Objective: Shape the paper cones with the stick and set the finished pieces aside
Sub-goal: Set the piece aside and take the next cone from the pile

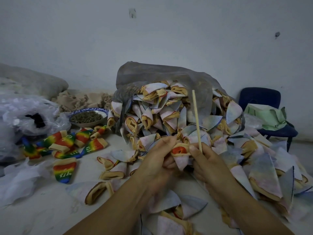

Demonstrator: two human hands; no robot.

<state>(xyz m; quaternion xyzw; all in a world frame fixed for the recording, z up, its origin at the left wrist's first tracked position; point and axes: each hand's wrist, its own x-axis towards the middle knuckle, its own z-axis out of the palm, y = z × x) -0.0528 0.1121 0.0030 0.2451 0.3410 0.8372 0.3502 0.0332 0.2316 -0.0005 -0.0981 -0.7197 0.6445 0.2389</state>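
Two hands hold one paper cone.
The left hand and right hand both pinch it, just in front of the big pile. The right hand also grips one upright stick.

Both forearms are stretched forward, wrists brought close together. A paper cone is gripped by the curled left hand; the stick is pinched upright by the right hand.
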